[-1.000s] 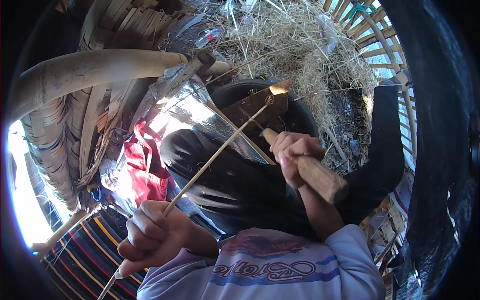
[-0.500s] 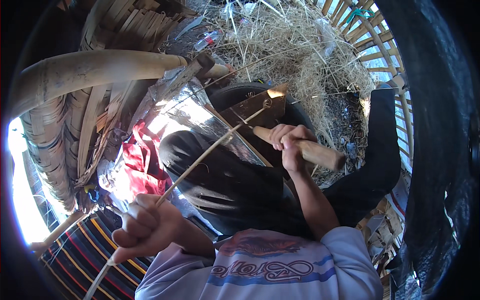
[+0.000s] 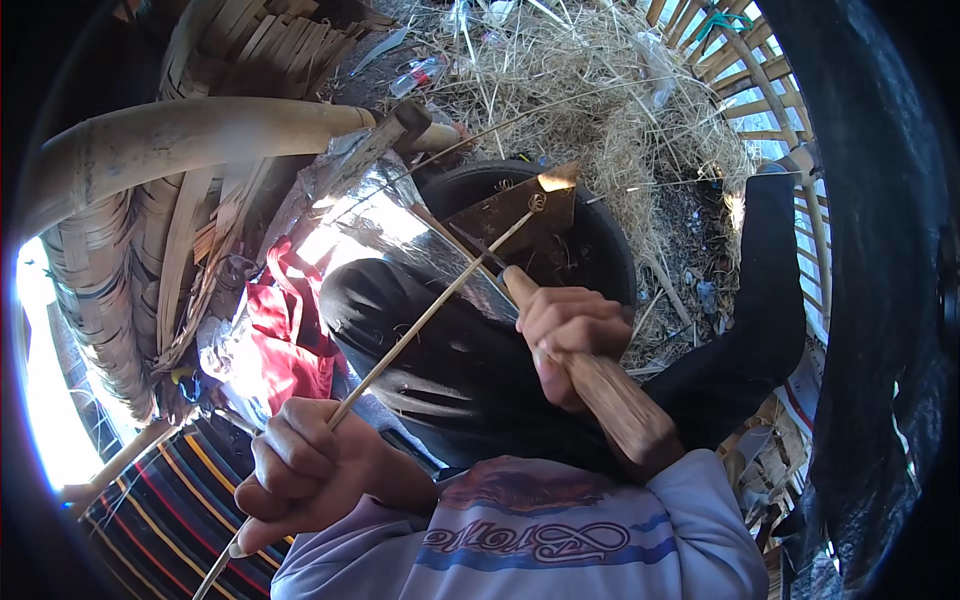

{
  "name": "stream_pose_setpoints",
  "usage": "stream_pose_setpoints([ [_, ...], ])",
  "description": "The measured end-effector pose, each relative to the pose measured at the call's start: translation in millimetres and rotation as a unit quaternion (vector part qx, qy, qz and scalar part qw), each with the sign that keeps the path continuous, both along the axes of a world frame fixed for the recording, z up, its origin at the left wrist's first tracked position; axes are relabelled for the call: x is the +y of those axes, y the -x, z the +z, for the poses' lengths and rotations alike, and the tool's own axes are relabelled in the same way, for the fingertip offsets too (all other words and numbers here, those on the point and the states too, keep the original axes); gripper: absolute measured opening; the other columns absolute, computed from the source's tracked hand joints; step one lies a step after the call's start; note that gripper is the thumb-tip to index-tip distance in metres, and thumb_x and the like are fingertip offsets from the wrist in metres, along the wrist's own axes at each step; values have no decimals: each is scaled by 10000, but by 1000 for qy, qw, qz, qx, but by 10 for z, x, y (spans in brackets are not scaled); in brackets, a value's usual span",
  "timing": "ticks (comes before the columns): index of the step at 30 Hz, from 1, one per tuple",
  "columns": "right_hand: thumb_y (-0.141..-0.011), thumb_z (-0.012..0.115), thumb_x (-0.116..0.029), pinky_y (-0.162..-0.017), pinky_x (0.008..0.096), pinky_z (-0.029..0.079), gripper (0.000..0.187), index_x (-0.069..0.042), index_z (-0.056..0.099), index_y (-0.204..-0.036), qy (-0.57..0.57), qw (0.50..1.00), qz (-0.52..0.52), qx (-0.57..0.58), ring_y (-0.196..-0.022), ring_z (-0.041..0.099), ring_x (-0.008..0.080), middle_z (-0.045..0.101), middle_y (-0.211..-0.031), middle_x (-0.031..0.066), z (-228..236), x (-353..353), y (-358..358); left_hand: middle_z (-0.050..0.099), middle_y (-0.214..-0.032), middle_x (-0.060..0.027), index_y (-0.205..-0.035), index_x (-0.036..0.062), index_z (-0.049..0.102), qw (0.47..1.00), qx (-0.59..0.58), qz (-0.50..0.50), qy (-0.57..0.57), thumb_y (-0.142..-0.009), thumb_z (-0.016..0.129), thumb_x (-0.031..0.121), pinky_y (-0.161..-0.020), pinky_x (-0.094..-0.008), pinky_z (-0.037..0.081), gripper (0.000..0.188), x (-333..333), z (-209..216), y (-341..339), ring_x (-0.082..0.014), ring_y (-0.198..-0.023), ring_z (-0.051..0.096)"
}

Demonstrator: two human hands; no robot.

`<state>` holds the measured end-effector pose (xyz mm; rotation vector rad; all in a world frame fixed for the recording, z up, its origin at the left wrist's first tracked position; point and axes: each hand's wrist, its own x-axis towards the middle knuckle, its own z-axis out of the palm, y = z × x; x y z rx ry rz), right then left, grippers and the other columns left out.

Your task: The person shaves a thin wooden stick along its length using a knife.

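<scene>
My left hand (image 3: 310, 465) is closed around a thin pale bamboo strip (image 3: 415, 330). The strip runs up and right across my raised knee, its lower end passing out below the fist. A curled shaving (image 3: 537, 203) clings to its far tip. In my right hand (image 3: 572, 335), also closed, is a knife by its thick, long wooden handle (image 3: 628, 412). Its short dark blade (image 3: 493, 260) meets the strip near the far end; most of the blade is hard to make out. Behind the tip, a brown flat plate (image 3: 525, 222) lies across a black tub (image 3: 628, 255).
A thick bamboo pole (image 3: 200, 140) crosses at upper left, above woven bamboo. Heaped shavings (image 3: 600, 120) cover the ground at the far side. A red cloth bag (image 3: 290, 340) lies left of my knee. A bamboo lattice (image 3: 775, 90) stands at right; a striped mat (image 3: 165, 510) lies lower left.
My right hand has come nearer my body, and the knife handle now points more steeply toward me. My left hand has shifted slightly right and down, still gripping the strip.
</scene>
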<state>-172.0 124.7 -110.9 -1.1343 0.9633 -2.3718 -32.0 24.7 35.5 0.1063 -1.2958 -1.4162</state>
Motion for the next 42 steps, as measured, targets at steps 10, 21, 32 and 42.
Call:
stream_pose_setpoints([
  [10, -657, 586, 62, -465, 268, 427, 186, -38, 428, -667, -26, 998, -13, -56, -460, 532, 140, 497, -528, 46, -149, 50, 89, 182, -437, 85, -560, 186, 208, 999, 15, -28, -5, -920, 362, 618, -379, -173, 120, 583, 20, 49, 76, -2, -368, 146],
  [21, -720, 626, -25, -487, 283, 448, 199, -39, 432, -674, -160, 984, -49, 58, -483, 517, 154, 516, -574, 57, -826, 68, -59, 170, -439, 82, -562, 185, 207, 1000, 18, -22, -6, -921, 364, 616, -381, -173, 129, 583, 39, 43, 117, -3, -371, 142],
  [32, -706, 611, 45, -456, 241, 427, 228, -41, 408, -650, -202, 975, -76, -61, -483, 531, 139, 511, -578, 53, -1082, 96, 53, 192, -432, 72, -589, 166, 235, 1000, 6, 18, 14, -939, 339, 587, -362, -163, 117, 558, -10, -12, 95, -3, -355, 165],
  [42, -777, 595, 60, -419, 252, 395, 195, 5, 433, -682, -165, 982, -96, 13, -448, 473, 103, 519, -594, 99, -939, 16, 9, 171, -505, 65, -622, 173, 234, 986, -12, 162, -47, -967, 321, 533, -424, -207, 118, 506, 7, 13, 16, -41, -449, 121],
])
